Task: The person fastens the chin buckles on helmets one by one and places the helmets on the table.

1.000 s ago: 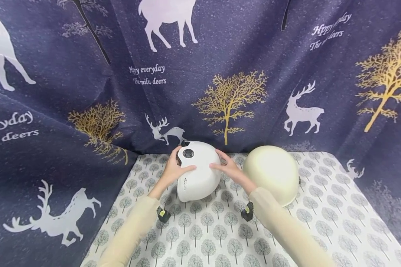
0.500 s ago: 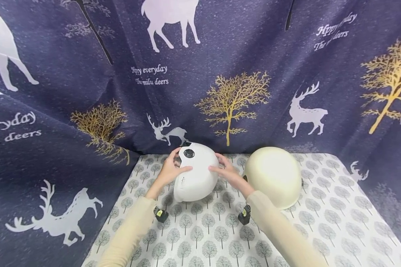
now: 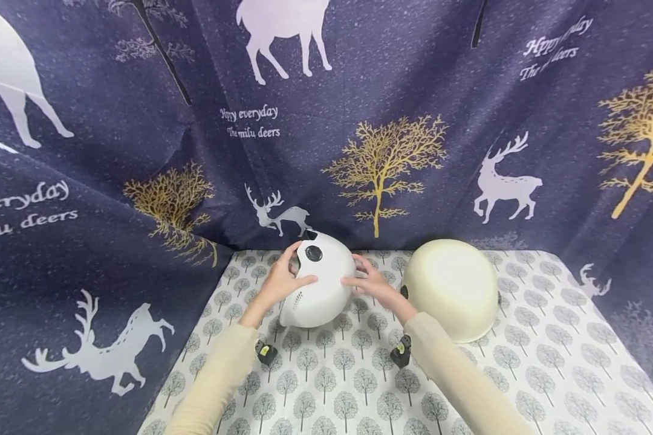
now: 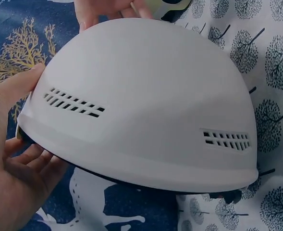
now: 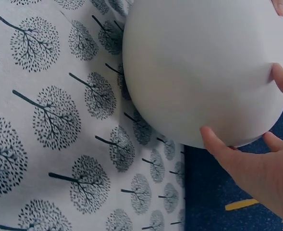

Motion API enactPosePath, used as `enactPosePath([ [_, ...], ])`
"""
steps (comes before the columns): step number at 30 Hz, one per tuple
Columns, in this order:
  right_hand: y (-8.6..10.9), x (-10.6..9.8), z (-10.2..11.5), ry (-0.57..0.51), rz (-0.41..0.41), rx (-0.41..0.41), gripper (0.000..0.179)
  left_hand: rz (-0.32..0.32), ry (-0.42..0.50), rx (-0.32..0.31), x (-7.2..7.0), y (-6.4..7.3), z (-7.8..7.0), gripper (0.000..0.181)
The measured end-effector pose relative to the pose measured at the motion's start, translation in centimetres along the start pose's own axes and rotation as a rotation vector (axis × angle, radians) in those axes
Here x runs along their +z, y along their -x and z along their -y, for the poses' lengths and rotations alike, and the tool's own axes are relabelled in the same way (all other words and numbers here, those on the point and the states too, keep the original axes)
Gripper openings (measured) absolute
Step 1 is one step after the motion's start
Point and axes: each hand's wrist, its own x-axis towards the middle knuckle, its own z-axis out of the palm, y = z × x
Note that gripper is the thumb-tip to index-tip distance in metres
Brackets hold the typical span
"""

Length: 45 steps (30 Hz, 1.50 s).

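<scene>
A white helmet (image 3: 323,287) with a round black disc on its side is held between both hands, tilted over the table. My left hand (image 3: 280,281) grips its left edge, thumb on the outer shell and fingers curled under the rim, as the left wrist view shows along with two rows of vent slots (image 4: 74,102). On the opposite side, my right hand (image 3: 377,285) holds the smooth rounded shell (image 5: 203,72), thumb and fingers spread against it. To the right, a cream helmet (image 3: 450,290) lies dome up on the cloth, beside the right wrist.
A white cloth with grey tree prints (image 3: 345,386) covers the table. Behind it and at the left hangs a dark blue curtain (image 3: 305,163) with deer and trees. Small black wrist cameras (image 3: 265,351) sit at both cuffs.
The white helmet has turned a little between the hands, its lower left edge swinging left. Both hands keep hold of it. The whole view has shifted slightly.
</scene>
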Motion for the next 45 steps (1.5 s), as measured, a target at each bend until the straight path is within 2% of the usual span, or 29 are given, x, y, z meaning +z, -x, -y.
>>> enactPosePath([
  [4,0.2,-0.4,0.4,0.044,-0.014,-0.018,0.079,0.006,0.014,0.023,0.5,-0.1,-0.1,0.092],
  [8,0.4,-0.5,0.9,0.079,-0.008,-0.046,0.075,0.039,0.024,0.006,0.9,-0.1,-0.3,0.094],
  [12,0.9,-0.7,2.1,0.103,0.004,-0.075,0.073,0.053,0.03,0.015,1.3,-0.4,-0.5,0.095],
  [16,1.1,-0.6,2.8,0.124,-0.023,-0.089,0.074,0.07,0.057,0.039,1.7,-0.7,-0.4,0.094],
  [23,0.8,0.4,2.2,0.351,-0.081,-0.16,0.082,0.082,0.14,0.058,2.0,-0.5,0.1,0.092],
  [27,0.6,0.5,1.9,0.396,-0.095,-0.227,0.08,0.091,0.209,0.055,1.9,-0.4,0.2,0.094],
  [33,0.5,0.8,1.7,0.378,-0.094,-0.245,0.078,0.109,0.288,0.035,1.7,-0.2,0.1,0.093],
  [45,-0.3,1.6,-0.1,0.297,-0.129,-0.26,0.078,0.122,0.316,0.029,1.2,0.3,0.8,0.092],
])
